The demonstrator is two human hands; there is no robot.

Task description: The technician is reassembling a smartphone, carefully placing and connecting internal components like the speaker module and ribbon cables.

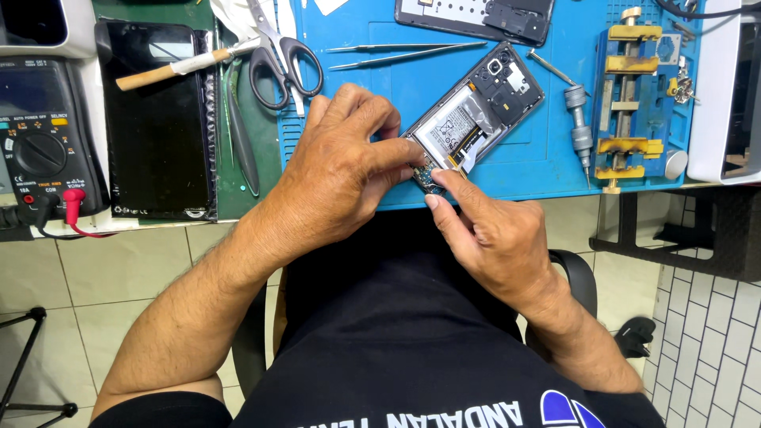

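An opened smartphone [476, 115] lies tilted on a blue work mat [372, 32], its white battery and dark camera board exposed. My left hand [341, 170] grips the phone's lower left corner with thumb and fingers. My right hand [487, 234] rests below it, its index finger and thumb pinching at the small circuit board [428, 176] at the phone's bottom end. Whether the right fingers hold a tool is hidden.
Scissors [281, 59] and two tweezers [404, 51] lie on the mat. A screwdriver [577, 119] and a blue-and-brass clamp jig [630, 99] sit right. A black phone panel [158, 119], a multimeter [40, 143] and a wooden-handled tool [170, 70] are left. Another phone back [483, 17] lies at top.
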